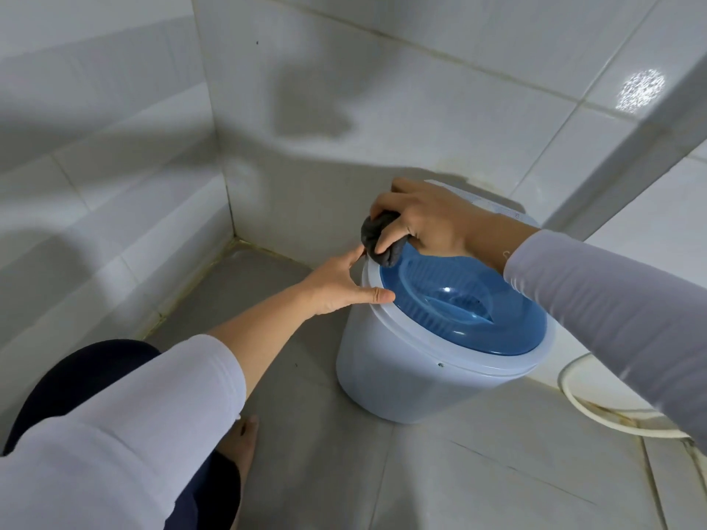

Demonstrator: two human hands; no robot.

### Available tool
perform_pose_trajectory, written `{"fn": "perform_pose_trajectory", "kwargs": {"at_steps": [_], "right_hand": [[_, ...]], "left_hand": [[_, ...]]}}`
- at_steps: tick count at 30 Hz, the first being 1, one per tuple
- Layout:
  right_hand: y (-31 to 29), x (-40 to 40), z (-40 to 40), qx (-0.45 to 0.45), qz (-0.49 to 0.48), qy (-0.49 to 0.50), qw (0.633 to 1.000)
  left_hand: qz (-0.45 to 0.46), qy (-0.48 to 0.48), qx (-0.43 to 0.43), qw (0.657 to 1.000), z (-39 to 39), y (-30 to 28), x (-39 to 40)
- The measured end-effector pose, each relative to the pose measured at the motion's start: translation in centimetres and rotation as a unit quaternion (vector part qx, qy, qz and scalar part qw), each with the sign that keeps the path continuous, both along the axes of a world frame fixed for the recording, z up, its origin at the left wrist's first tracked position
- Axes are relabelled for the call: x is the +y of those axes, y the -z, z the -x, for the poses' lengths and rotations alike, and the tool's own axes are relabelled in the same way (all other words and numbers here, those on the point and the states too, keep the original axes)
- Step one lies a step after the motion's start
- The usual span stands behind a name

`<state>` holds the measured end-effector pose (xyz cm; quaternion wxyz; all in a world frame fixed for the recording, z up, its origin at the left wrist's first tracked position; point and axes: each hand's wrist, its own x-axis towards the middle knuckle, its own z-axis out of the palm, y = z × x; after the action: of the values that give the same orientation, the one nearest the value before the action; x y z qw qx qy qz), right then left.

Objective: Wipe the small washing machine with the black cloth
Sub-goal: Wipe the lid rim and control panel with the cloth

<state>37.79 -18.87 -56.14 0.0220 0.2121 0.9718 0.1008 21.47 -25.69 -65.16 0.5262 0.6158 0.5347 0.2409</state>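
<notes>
Right hand: my right hand (432, 219), right of centre in the frame, is closed around the bunched black cloth (380, 239), pressing it on the far-left edge of the blue lid (478, 300).
Left hand: my left hand (340, 286) is open, holding nothing; thumb and fingers are spread against the white rim (386, 311) to steady it.
Washing machine: the small washing machine (401, 376) stands on the floor (306, 472) at centre-right.
Progress: I judge the wipe is under way at the lid's edge; most of the lid, rim and body look unwiped.
Edges: the tiled wall (306, 109) is just behind; a white hose (597, 415) curls at lower right.
Room: open floor lies in front and to the left; my knee (76, 376) fills the lower left.
</notes>
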Motion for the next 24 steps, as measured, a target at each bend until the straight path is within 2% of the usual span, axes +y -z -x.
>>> {"fn": "perform_pose_trajectory", "kwargs": {"at_steps": [5, 18, 24], "right_hand": [[1.3, 0.2, -0.3, -0.021, -0.002, 0.002, 1.0], [2.1, 3.9, -1.4, 0.012, -0.007, 0.095, 0.995], [1.4, 5.1, -1.7, -0.01, -0.033, 0.166, 0.986]], "left_hand": [[-0.02, 0.0, 0.016, 1.0, 0.2, -0.3, 0.9], [0.009, 0.043, 0.064, 0.997, 0.4, 0.2, 2.0], [0.019, 0.042, 0.061, 0.997, 0.3, -0.1, 1.9]]}}
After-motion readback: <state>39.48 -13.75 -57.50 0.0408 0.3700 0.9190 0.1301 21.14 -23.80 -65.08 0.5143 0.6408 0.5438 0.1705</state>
